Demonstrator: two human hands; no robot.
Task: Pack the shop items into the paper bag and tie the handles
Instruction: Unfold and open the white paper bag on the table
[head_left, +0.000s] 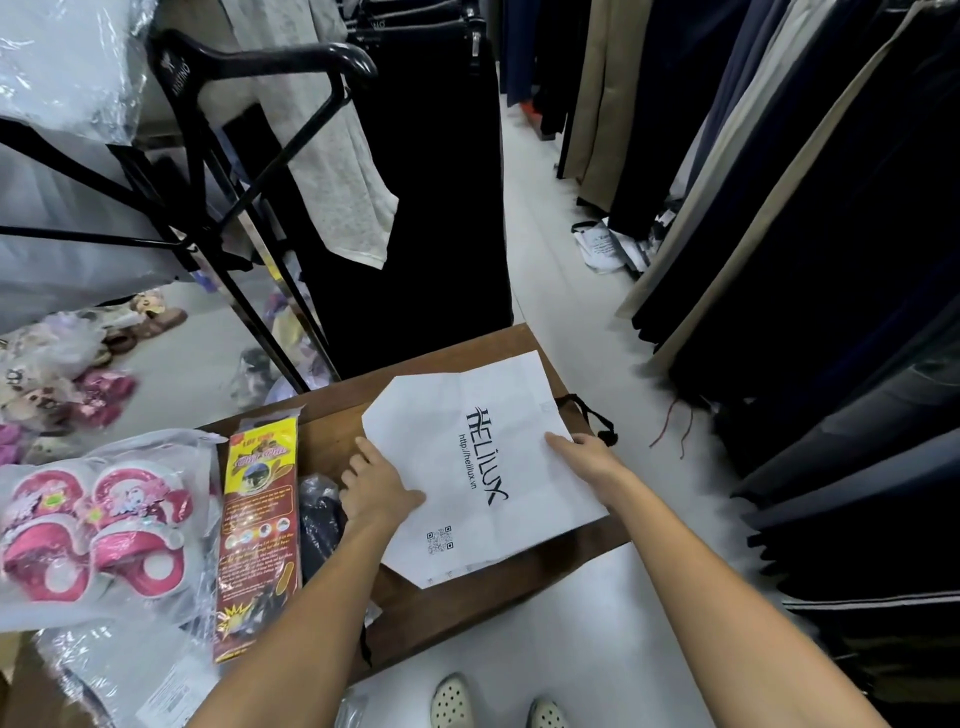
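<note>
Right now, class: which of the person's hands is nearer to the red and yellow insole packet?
Left. The left hand rests on the paper bag's left edge, just right of the insole packet. The right hand grips the bag's far right edge, well away.

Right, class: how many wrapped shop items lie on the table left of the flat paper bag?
3: the pink sandals in plastic at far left, the insole packet beside them, and a dark bagged item by the left hand. More may be hidden under the arm.
</note>
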